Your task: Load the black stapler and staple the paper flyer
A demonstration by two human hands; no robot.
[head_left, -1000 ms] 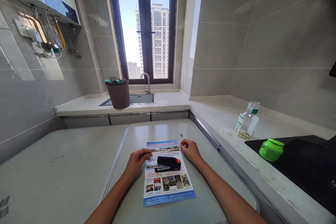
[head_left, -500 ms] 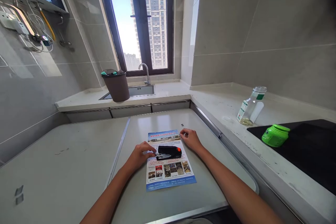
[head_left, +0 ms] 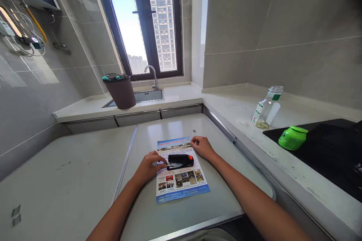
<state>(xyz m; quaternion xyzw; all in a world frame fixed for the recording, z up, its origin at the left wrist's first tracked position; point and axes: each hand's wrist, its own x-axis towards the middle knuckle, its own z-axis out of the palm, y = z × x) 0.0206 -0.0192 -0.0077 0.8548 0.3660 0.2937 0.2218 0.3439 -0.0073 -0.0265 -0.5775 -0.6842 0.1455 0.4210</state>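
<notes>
Both hands stay put; left hand (head_left: 148, 165) now touches stapler (head_left: 181, 160).

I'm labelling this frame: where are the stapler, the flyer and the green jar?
stapler (head_left: 181, 160), head view, black top of its body.
flyer (head_left: 181, 184), head view, lower photo strip.
green jar (head_left: 292, 138), head view, its side.

We see the flyer (head_left: 181, 173) lying mid-tabletop (head_left: 85, 180), the stapler (head_left: 181, 160) on it. Our left hand (head_left: 148, 167) sits at the flyer's left edge, our right hand (head_left: 203, 147) at its far right corner. The bottle (head_left: 266, 108) and jar (head_left: 292, 138) stand on the counter (head_left: 243, 116) to the right.
</notes>
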